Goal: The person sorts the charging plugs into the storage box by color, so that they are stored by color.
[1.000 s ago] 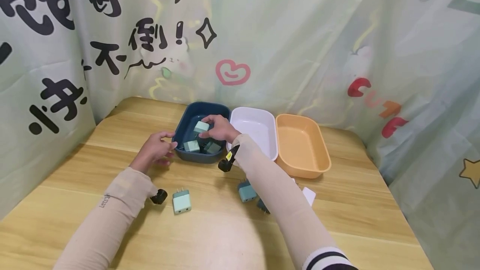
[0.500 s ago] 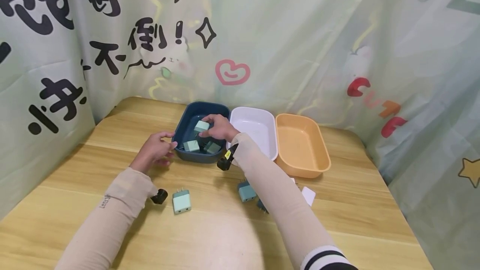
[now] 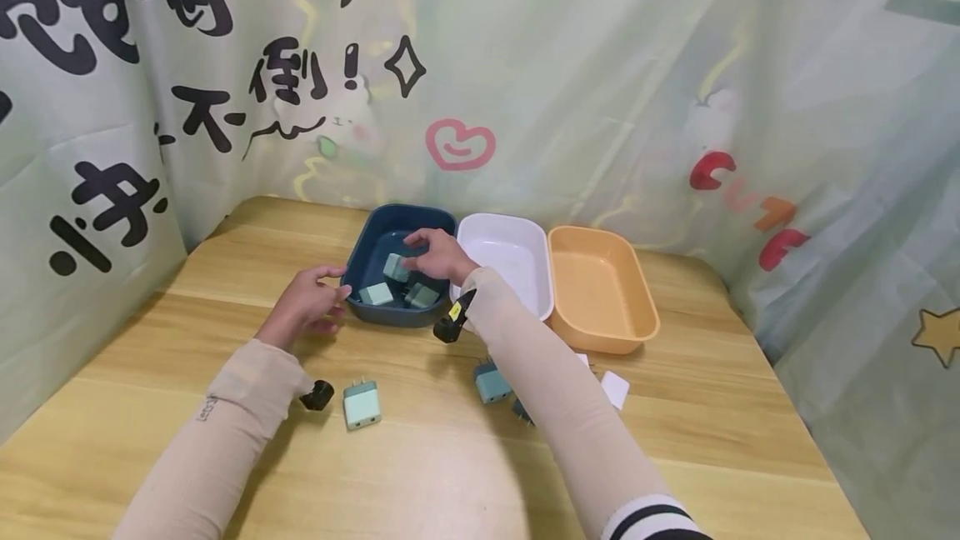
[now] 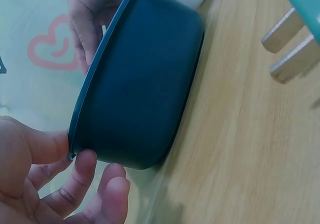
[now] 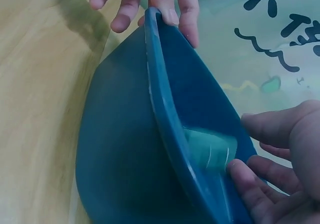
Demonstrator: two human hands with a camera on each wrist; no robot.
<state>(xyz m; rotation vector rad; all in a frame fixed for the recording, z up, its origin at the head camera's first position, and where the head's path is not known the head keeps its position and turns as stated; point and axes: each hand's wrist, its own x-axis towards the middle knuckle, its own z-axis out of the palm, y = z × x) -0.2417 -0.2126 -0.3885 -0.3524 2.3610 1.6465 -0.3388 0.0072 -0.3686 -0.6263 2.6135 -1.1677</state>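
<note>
The right grip is held parted close beside a pale green plug inside the navy bin, whose rim is pinched by the left grip, apparently for steadiness, while a two-tone plug is set nearer on the desk, presumably for easy reach.

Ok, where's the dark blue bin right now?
In the head view, the dark blue bin sits left of the white bin, the left hand pinching its left rim.
</note>
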